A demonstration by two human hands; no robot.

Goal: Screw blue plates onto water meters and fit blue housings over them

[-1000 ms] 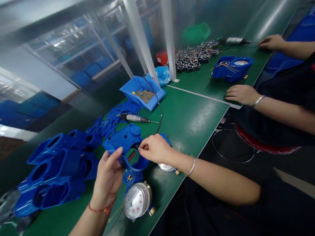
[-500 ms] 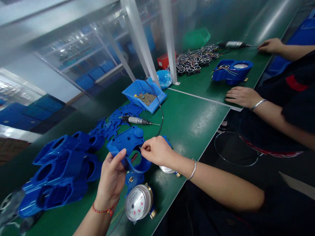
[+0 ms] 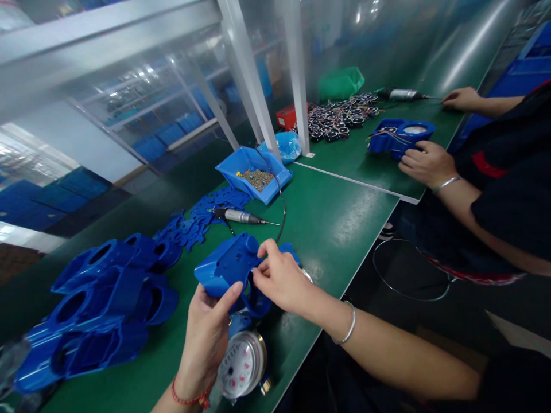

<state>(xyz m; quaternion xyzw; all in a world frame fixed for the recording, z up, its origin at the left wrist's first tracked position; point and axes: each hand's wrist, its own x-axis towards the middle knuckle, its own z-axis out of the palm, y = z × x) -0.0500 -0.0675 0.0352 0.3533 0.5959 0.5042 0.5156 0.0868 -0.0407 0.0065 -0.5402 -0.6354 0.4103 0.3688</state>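
My left hand (image 3: 207, 330) grips a blue plastic meter housing (image 3: 226, 265) by its near side, thumb on top, and holds it tilted above the bench. At the housing's right side, by its round opening, my right hand (image 3: 282, 278) has thumb and index finger pinched together. Whatever is between those fingertips is too small and hidden to make out. Below the housing lies a round water meter (image 3: 241, 364) with a clear face and brass fittings. A second meter is mostly covered by my right hand.
An electric screwdriver (image 3: 239, 215) lies beyond the housing, near a blue bin (image 3: 245, 182) of small screws. Flat blue parts (image 3: 200, 215) and stacked blue housings (image 3: 101, 304) are at left. Across a bench divider (image 3: 357, 182), a co-worker's hand (image 3: 430, 165) touches another blue housing (image 3: 390, 137).
The housing has tipped and shifted slightly right in my left hand. My right fingers have moved nearer its edge. The co-worker's near hand has moved onto the other housing.
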